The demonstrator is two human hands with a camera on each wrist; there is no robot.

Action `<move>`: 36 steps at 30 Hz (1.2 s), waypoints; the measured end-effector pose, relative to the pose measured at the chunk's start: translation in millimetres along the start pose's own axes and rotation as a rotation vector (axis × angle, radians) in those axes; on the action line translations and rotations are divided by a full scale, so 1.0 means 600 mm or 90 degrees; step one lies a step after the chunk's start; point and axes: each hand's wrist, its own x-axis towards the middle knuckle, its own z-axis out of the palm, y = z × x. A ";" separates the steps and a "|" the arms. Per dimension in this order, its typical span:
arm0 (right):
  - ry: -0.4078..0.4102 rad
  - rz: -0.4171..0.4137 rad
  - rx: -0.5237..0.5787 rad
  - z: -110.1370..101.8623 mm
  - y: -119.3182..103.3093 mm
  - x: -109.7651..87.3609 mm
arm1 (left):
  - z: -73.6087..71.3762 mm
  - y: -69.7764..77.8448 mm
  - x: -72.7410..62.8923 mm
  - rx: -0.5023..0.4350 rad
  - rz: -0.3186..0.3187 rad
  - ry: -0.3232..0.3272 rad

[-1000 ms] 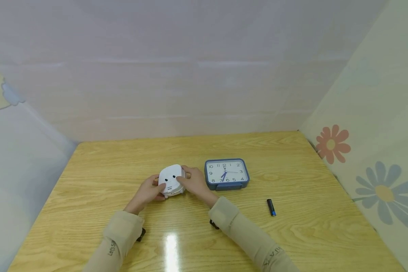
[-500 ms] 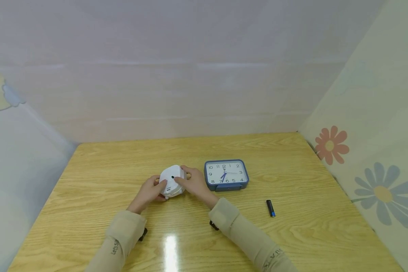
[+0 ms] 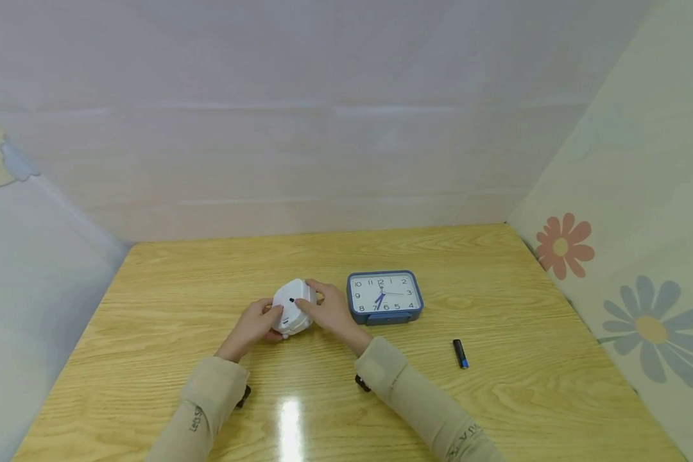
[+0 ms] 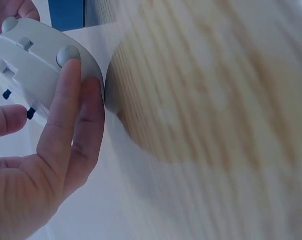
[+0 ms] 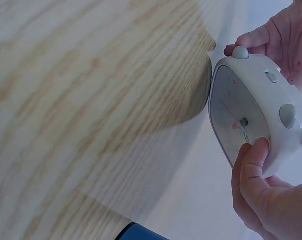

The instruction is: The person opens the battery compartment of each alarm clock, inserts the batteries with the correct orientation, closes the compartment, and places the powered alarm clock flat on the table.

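Observation:
A small white alarm clock point(image 3: 289, 316) is held between both hands, low over the table, with its back turned up toward the head camera. Two black knobs point(image 4: 31, 113) stick out of that back. My left hand point(image 3: 253, 328) grips the clock's left side, its thumb close to one knob in the left wrist view. On the opposite side my right hand point(image 3: 333, 312) holds it, thumb on the back by a knob and fingertips point(image 5: 259, 147) against the dial point(image 5: 230, 102). Rounded feet point(image 5: 287, 116) stand out from the clock's edge.
A blue rectangular clock point(image 3: 384, 296) lies face up just right of the right hand. Farther right on the wooden table point(image 3: 514, 398) lies a small black cylinder with a blue end point(image 3: 460, 353), like a battery. Pale cloth walls point(image 3: 346, 160) surround the table's back and sides.
The white alarm clock has turned and tilted a little in the hands, and fewer of its knobs show in the head view. Both hands keep their hold; the blue clock stays put.

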 end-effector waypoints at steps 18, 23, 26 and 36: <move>0.009 -0.022 -0.089 0.005 -0.011 -0.001 | -0.002 0.001 -0.005 -0.010 -0.006 0.001; 0.006 -0.017 -0.090 0.008 -0.011 0.000 | -0.005 0.001 -0.005 0.036 -0.006 0.006; 0.004 -0.023 -0.093 0.009 -0.012 0.001 | -0.007 0.001 -0.004 0.073 0.010 0.023; -0.004 -0.040 -0.095 0.011 -0.020 0.003 | -0.009 0.003 -0.005 0.101 0.053 0.052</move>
